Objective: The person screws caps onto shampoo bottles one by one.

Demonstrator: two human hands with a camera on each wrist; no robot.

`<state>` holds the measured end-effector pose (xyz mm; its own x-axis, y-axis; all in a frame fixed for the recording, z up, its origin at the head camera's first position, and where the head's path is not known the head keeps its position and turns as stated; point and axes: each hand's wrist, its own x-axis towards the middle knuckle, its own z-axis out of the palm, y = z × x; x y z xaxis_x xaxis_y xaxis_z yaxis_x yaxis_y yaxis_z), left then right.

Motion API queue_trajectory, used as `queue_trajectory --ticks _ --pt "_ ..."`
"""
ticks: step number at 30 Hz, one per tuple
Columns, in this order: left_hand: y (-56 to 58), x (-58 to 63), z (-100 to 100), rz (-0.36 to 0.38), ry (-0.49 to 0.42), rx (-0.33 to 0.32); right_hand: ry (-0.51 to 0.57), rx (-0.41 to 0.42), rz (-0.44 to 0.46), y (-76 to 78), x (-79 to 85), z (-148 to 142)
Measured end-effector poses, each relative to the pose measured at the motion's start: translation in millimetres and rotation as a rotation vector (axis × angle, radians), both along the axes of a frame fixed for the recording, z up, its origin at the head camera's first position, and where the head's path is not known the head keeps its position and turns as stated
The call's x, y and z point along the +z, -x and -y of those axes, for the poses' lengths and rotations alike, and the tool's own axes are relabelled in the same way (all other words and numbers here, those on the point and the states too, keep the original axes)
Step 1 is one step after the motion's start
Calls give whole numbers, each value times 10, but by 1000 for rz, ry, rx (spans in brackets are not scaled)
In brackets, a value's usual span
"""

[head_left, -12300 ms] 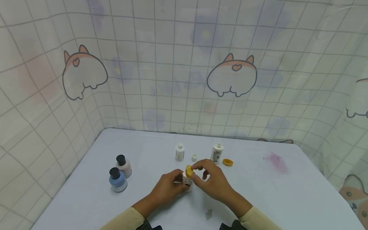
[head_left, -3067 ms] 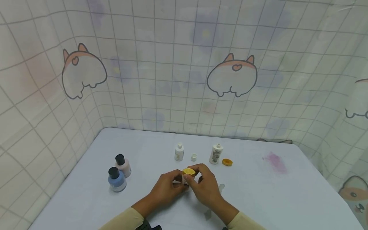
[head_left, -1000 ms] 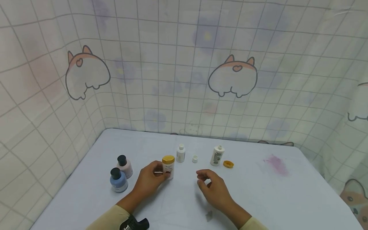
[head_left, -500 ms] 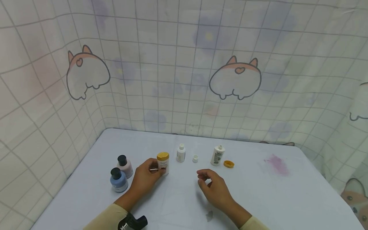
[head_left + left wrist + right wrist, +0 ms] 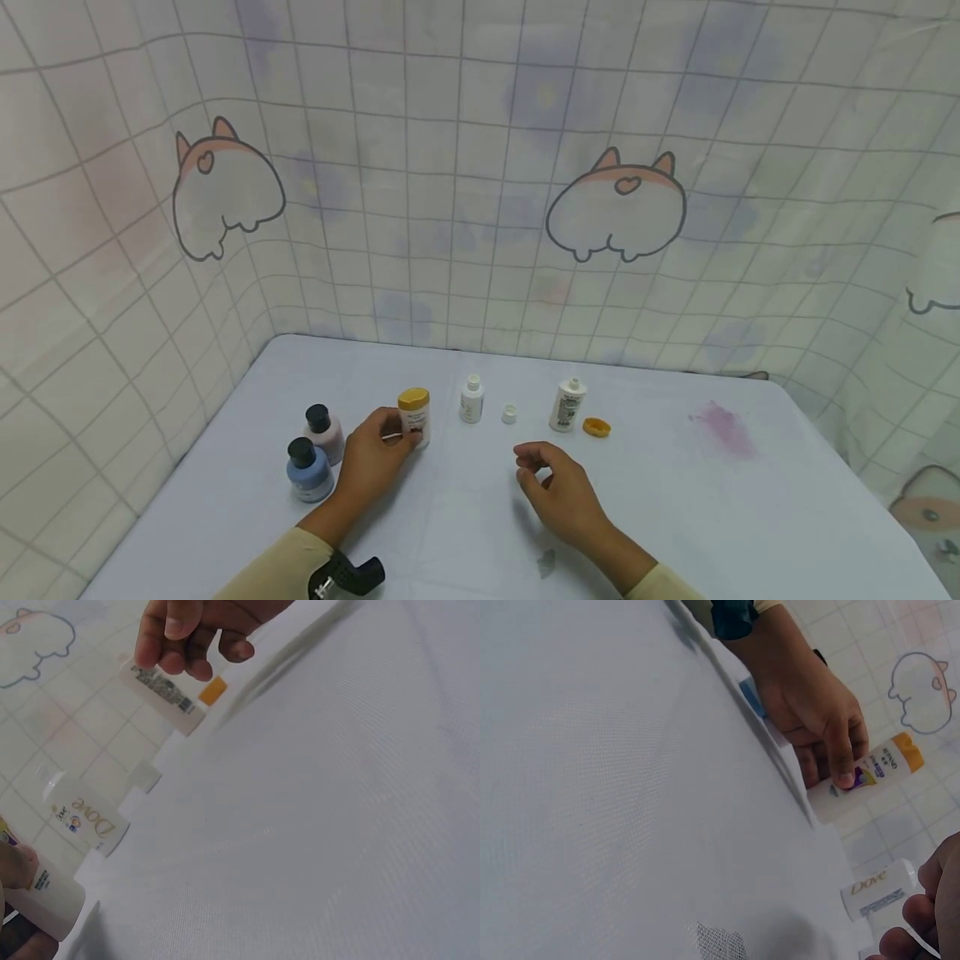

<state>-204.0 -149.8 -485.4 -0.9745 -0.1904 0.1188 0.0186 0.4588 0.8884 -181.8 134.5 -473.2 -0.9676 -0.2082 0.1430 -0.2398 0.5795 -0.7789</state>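
Observation:
My left hand (image 5: 371, 454) grips a white shampoo bottle (image 5: 414, 419) with a yellow cap on it, thumb and fingers round its lower body. The bottle stands upright at or just above the table; I cannot tell if its base touches. In the right wrist view the left thumb lies across the label of this bottle (image 5: 877, 769). My right hand (image 5: 558, 492) holds nothing, its fingers loosely curled over the table. Behind the hands stand a small capless Dove bottle (image 5: 471, 402), a small white cap (image 5: 509, 414), a capless white bottle (image 5: 567, 406) and a loose yellow cap (image 5: 597, 427).
Left of the left hand stand a blue bottle (image 5: 310, 471) and a pale pink bottle (image 5: 325, 435), both black-capped. A pink stain (image 5: 726, 429) marks the right of the white table (image 5: 675, 517). A patterned curtain (image 5: 450, 208) hangs behind the table.
Earlier both hands were at the shampoo bottle, the right with the yellow cap. That cap is now on the bottle, which the left hand has carried left and back. The right hand let go.

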Motion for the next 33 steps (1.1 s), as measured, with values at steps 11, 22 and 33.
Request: queue_trajectory --ticks 11,22,33 --pt "35 -22 25 16 17 55 0 2 -2 -4 -17 -23" --pt "31 -17 48 11 3 70 3 8 -6 6 -10 -42" --pt "30 -58 56 9 31 66 -16 -10 18 3 -6 -22"
